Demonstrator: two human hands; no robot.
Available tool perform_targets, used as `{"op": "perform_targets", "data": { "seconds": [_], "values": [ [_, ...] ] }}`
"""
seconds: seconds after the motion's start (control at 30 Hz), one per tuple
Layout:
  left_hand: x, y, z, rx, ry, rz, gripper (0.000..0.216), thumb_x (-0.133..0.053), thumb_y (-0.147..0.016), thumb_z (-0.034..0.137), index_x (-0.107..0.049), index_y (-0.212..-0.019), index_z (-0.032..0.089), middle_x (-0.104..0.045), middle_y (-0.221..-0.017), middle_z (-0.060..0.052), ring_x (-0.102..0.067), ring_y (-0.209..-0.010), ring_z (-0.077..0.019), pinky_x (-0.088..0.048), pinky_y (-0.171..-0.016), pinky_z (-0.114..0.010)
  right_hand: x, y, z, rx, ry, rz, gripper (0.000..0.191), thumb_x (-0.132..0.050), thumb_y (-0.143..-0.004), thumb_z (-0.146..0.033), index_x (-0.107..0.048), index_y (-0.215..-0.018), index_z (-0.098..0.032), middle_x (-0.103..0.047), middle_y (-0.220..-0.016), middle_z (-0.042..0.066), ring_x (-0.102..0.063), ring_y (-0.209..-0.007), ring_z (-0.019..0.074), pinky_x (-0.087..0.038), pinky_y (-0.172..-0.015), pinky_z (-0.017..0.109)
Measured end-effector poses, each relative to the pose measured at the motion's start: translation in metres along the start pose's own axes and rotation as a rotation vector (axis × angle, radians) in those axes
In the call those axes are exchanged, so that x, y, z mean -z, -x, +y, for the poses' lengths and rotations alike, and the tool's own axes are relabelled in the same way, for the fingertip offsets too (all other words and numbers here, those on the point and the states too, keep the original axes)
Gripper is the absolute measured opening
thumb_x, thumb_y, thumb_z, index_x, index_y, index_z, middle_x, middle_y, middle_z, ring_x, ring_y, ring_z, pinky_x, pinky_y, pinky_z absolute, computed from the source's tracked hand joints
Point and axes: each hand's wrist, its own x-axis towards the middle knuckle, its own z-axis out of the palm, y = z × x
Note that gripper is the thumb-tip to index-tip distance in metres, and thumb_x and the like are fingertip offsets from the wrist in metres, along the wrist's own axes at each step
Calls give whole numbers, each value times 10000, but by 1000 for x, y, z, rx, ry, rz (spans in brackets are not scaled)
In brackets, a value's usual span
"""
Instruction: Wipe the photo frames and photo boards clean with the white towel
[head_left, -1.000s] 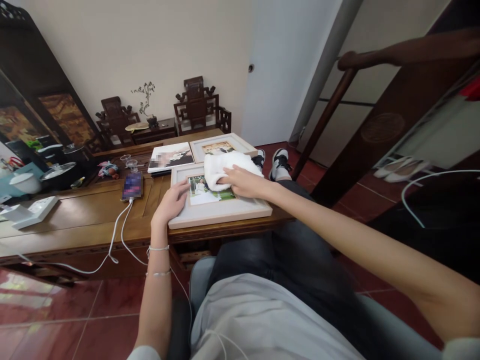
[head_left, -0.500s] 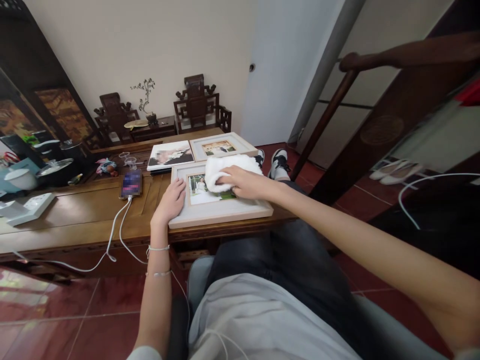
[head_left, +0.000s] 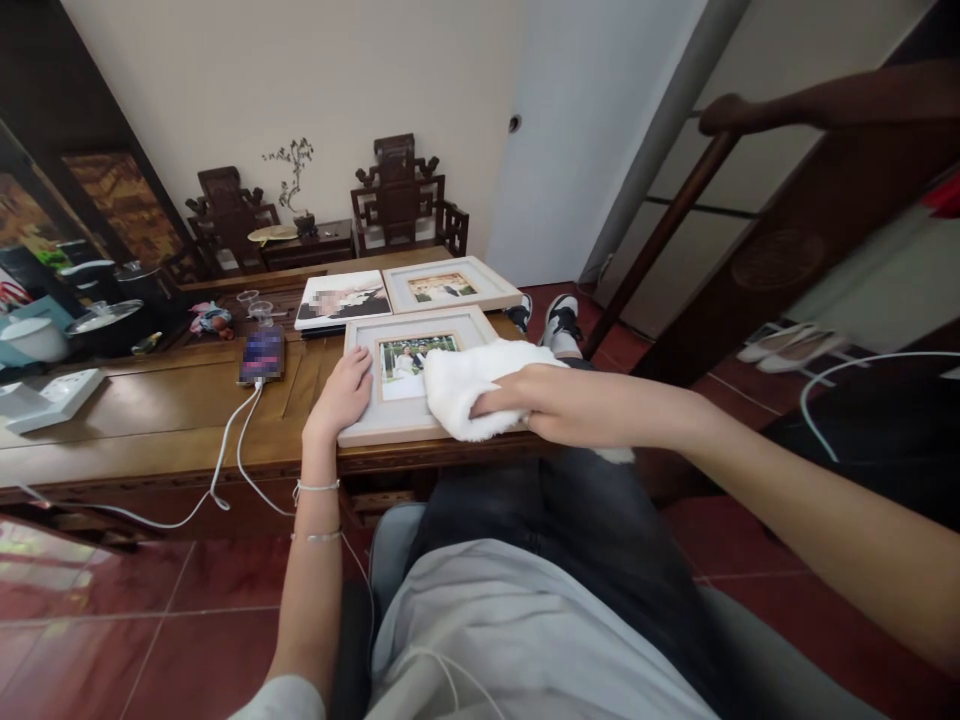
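A pale wooden photo frame (head_left: 411, 330) lies flat near the front edge of the wooden table (head_left: 150, 420). My left hand (head_left: 341, 392) rests flat on the frame's left border, fingers stretched out. My right hand (head_left: 536, 402) is closed on a white cloth (head_left: 469, 385), which it presses on the frame's near right corner. The photo in the middle of the frame is uncovered.
Behind it lie a second framed photo (head_left: 446, 285) and a photo book (head_left: 341, 298). A phone (head_left: 262, 352) on a white cable lies to the left, with a white power strip (head_left: 49, 398), pots and small glass cups further left. My legs stretch under the table.
My right hand has dragged the cloth from the frame's upper middle toward me to its near right corner, uncovering the photo. My left hand has stayed on the left border.
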Motion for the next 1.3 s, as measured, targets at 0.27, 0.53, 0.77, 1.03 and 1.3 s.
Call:
{"op": "perform_targets", "data": {
  "seconds": [0.27, 0.53, 0.77, 1.03, 1.3],
  "values": [
    [3, 2, 7, 25, 5, 18, 490, -428, -957, 220, -612, -1407, 161, -517, -1563, -116, -389, -1518, -264, -262, -1289, -495, -23, -50, 54, -196, 191, 198, 710, -409, -760, 33, -613, -1405, -182, -670, -1305, 166, -647, -1129, 290, -451, -991, 399],
    [-1, -4, -1, 50, 55, 69, 529, -429, -894, 108, -651, -1369, 181, -591, -1499, -89, -447, -1484, -253, -286, -1285, -483, -25, -88, 85, -240, 452, 183, 547, -445, -807, -6, -682, -1278, -152, -685, -1268, 202, -594, -1210, 336, -409, -1005, 472],
    [-1, 0, 4, 28, 12, 25, 472, -463, -949, 225, -624, -1385, 141, -531, -1547, -137, -378, -1523, -283, -266, -1285, -497, 0, -15, -7, -176, 277, -122, 553, -450, -785, 7, -732, -1216, -193, -761, -962, 130, -697, -840, 248, -441, -711, 313],
    [2, -1, 8, 23, 0, 36, 476, -462, -966, 240, -599, -1411, 140, -516, -1557, -144, -391, -1517, -277, -279, -1278, -490, -19, -38, 19, -194, 157, 74, 703, -428, -747, 39, -653, -1369, -199, -704, -1250, 154, -672, -1056, 285, -468, -927, 363],
    [4, -6, 11, 20, -5, 15, 487, -438, -965, 208, -598, -1419, 134, -514, -1562, -127, -399, -1513, -260, -276, -1285, -454, -25, -103, 86, -300, 347, 221, 692, -370, -796, 43, -575, -1441, -98, -640, -1345, 224, -533, -1288, 364, -404, -1055, 493]
  ]
}}
